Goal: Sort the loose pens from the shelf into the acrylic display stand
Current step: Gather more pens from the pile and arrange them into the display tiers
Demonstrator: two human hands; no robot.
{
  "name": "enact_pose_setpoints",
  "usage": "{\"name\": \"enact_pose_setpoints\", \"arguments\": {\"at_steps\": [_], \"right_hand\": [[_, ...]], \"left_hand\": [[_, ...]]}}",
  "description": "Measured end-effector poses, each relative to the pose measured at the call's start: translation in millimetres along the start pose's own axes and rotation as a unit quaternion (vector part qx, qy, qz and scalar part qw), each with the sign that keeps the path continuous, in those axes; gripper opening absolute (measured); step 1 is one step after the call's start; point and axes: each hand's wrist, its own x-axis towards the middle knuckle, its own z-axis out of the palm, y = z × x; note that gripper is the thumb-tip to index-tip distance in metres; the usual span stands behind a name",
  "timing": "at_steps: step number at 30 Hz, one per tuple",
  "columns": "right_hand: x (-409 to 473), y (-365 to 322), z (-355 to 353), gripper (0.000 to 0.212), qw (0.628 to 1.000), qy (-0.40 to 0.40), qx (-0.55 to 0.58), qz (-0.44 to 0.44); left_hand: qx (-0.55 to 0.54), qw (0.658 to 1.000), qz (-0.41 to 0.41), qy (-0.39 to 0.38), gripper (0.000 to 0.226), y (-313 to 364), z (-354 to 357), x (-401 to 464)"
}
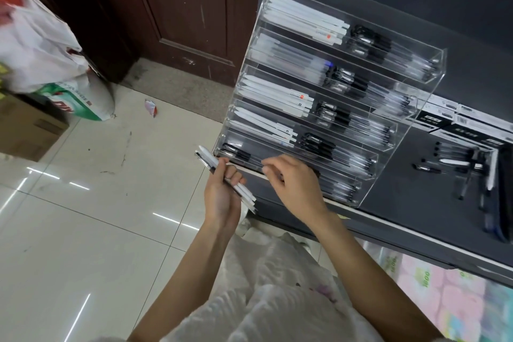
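The left hand (222, 197) grips a bundle of white pens (226, 178) just left of the acrylic display stand (427, 64). The right hand (294, 183), fingers curled, reaches into its lowest tier (whether it pinches anything I cannot tell). Loading seems underway; next likely comes drawing one pen from the bundle and matching it to a white-pen tier.

One head-worn view only, tilted steeply down and forward, sitting close above the clear tiered acrylic pen stand (319, 97), dark grey shelf (416, 203) stretching right of it.

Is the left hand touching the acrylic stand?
Apart. The head view shows floor between the left hand, gripping white pens, and the stand.
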Motion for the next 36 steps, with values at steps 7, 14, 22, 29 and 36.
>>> {"name": "enact_pose_setpoints", "arguments": {"at_steps": [7, 14, 22, 29, 36], "right_hand": [[-22.6, -25.6, 3.9, 0.024, 0.998, -0.025, 0.064, 0.009], [-17.6, -15.4, -3.8, 0.009, 0.996, 0.056, -0.024, -0.057], [-6.5, 25.4, -9.7, 0.003, 0.985, 0.080, -0.150, 0.017], [19.2, 18.6, 6.6, 0.008, 0.975, -0.007, -0.221, 0.003], [19.8, 1.7, 2.4, 0.023, 0.998, -0.005, -0.064, -0.013]], "left_hand": [[0.002, 1.000, 0.015, -0.013, 0.024, -4.8, 11.9, 7.4], [0.084, 0.995, 0.061, -0.014, 0.022, -6.6, 16.0, 4.9], [0.018, 0.998, 0.046, 0.032, 0.016, 6.9, -3.4, 14.8], [0.027, 0.999, 0.036, -0.018, 0.019, 12.6, -3.3, 9.6], [0.007, 0.999, 0.018, -0.029, 0.024, 12.0, 6.2, 4.8]]}}
